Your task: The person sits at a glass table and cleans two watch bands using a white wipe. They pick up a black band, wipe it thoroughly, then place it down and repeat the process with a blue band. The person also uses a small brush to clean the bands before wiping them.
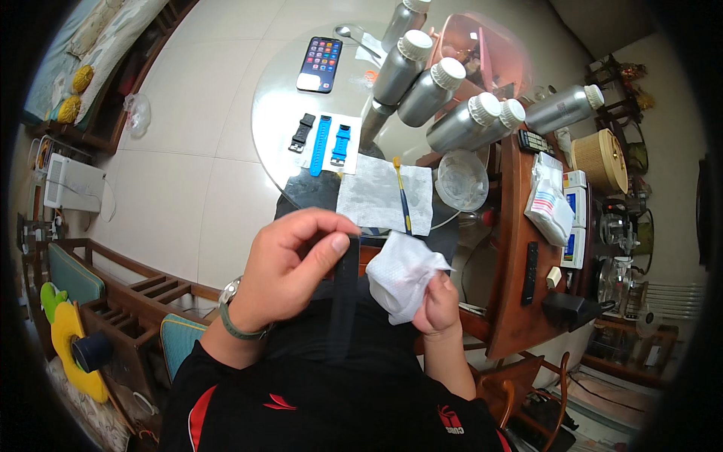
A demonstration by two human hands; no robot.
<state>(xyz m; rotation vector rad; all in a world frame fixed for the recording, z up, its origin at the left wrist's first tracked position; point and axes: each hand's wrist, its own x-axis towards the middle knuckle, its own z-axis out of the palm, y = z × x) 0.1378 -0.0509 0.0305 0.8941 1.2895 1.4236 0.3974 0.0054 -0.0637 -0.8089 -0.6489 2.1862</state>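
Observation:
Thumb and forefinger of my left hand (291, 271) pinch the upper end of a dark watch strap (345, 282), which hangs down in front of my black shirt, its lower part blurred. In my right hand (440, 305) is a crumpled white paper towel (400, 277), a little to the right of the strap and apart from it. Beyond my hands a damp paper towel (373, 189) lies flat on the round glass table, with a toothbrush (403, 198) across it. On white paper to its left rest a black strap piece (301, 133) and two blue strap pieces (321, 146).
A smartphone (319, 65) with its screen lit and a spoon (356, 40) lie farther back. Several metal bottles (415, 99) with white caps stand at the right, near a clear plastic bowl (462, 179) and a pink basket (491, 51). A wooden cabinet (511, 271) borders the right side.

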